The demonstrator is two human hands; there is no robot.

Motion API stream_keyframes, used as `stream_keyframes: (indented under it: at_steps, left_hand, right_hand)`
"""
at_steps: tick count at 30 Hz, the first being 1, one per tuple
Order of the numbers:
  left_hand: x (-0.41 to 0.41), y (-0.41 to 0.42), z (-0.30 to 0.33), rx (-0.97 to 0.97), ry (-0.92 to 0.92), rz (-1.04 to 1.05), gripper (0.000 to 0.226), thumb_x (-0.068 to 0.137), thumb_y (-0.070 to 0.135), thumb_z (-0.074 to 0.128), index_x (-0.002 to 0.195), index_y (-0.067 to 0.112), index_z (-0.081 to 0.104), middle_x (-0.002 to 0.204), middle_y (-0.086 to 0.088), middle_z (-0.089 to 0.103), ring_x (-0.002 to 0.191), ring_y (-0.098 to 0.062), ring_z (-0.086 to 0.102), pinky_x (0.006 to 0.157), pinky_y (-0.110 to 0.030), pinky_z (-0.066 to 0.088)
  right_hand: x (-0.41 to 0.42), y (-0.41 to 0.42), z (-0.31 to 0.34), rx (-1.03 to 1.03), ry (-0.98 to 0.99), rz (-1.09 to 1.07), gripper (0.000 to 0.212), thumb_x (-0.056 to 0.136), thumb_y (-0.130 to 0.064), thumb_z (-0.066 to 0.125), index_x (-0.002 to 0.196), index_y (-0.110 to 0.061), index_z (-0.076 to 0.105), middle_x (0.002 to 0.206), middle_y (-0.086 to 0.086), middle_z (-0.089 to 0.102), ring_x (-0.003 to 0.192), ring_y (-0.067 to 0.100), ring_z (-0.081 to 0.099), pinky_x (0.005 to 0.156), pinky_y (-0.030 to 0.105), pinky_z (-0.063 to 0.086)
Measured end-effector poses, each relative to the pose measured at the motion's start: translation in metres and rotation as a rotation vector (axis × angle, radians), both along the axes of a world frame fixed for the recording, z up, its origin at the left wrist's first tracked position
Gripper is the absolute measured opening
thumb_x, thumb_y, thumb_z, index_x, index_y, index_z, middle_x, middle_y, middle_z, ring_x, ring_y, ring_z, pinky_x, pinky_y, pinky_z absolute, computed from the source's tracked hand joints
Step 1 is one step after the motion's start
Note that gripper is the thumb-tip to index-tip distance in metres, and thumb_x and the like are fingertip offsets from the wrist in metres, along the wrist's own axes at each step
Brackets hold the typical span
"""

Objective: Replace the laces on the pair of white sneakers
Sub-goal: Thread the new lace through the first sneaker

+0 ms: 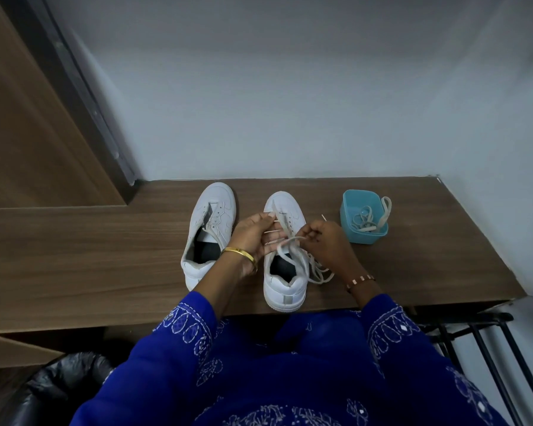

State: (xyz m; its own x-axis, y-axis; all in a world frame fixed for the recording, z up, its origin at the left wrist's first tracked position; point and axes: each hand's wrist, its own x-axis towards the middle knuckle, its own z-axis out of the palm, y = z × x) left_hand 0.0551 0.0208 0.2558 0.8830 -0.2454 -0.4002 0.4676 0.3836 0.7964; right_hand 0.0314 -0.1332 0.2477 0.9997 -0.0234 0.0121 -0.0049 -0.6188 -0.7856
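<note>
Shoes: both white sneakers stand on my wooden shelf (105, 241), toes pointing away from me toward the wall, heels toward me, long axes running near to far.
Left sneaker (208, 232): no lace in its eyelets, tongue open, tilted slightly so its toe leans right.
Right sneaker (285, 272): partly laced; I am working over its eyelets.
Lace (316, 269): white, crossing the upper eyelets, with loose loops spilling over the shoe's right side onto the shelf.
My left hand (256, 235): fingers curled around the shoe's left edge and tongue, holding it.
My right hand (323, 238): thumb and fingers pinching the lace, its tip poking up above my knuckles.
Tub (363, 216): blue, right of the shoes, holding other laces (365, 221), one loop hanging over the rim.
Hard to tell: which eyelet the lace enters, as my hands cover the middle of the shoe.
</note>
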Motion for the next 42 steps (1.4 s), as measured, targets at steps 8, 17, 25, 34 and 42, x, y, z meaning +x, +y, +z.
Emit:
stream_keyframes:
  at_steps: [8,17,25,34,42]
  left_hand:
    - [-0.005,-0.009,-0.001,0.168,-0.11,-0.076,0.022,0.097,0.012,0.044,0.077,0.01,0.054,0.074,-0.009,0.06,0.06,-0.016,0.061,0.06,-0.027,0.057]
    - [-0.008,-0.015,-0.013,0.459,-0.377,-0.185,0.024,0.095,0.01,0.047,0.073,0.014,0.051,0.067,-0.002,0.059,0.054,-0.003,0.061,0.059,-0.022,0.052]
    - [-0.007,-0.004,-0.045,1.14,-0.79,-0.124,0.018,0.082,0.006,0.06,0.1,0.005,0.061,0.101,-0.015,0.06,0.096,-0.029,0.054,0.083,-0.034,0.042]
    - [-0.01,0.003,-0.052,1.2,-0.618,-0.211,0.04,0.087,0.009,0.05,0.128,0.008,0.051,0.111,-0.016,0.064,0.102,-0.032,0.06,0.086,-0.036,0.047]
    - [-0.015,0.012,-0.054,1.14,-0.577,-0.186,0.03,0.083,0.009,0.055,0.113,0.011,0.057,0.095,-0.01,0.067,0.082,-0.026,0.062,0.077,-0.034,0.051]
  right_hand:
    - [0.005,0.015,0.023,0.15,-0.007,-0.113,0.023,0.089,-0.016,0.053,0.08,-0.004,0.071,0.075,0.007,0.066,0.064,0.015,0.058,0.064,0.029,0.045]
    - [0.019,0.016,0.026,0.171,0.011,-0.168,0.021,0.083,-0.014,0.064,0.072,0.003,0.065,0.064,0.012,0.06,0.06,0.015,0.049,0.06,0.026,0.04]
    - [0.023,-0.01,0.037,0.341,0.012,-0.299,0.027,0.088,0.007,0.038,0.085,0.004,0.065,0.07,0.003,0.062,0.056,0.011,0.053,0.05,0.014,0.045]
    - [0.023,-0.01,0.015,0.278,0.252,-0.284,0.029,0.09,-0.005,0.037,0.074,-0.008,0.062,0.06,-0.006,0.044,0.053,0.006,0.037,0.039,0.01,0.031]
    - [0.028,-0.007,-0.012,0.152,0.177,-0.291,0.022,0.094,-0.004,0.039,0.088,0.0,0.059,0.06,-0.003,0.053,0.039,0.003,0.044,0.035,0.008,0.031]
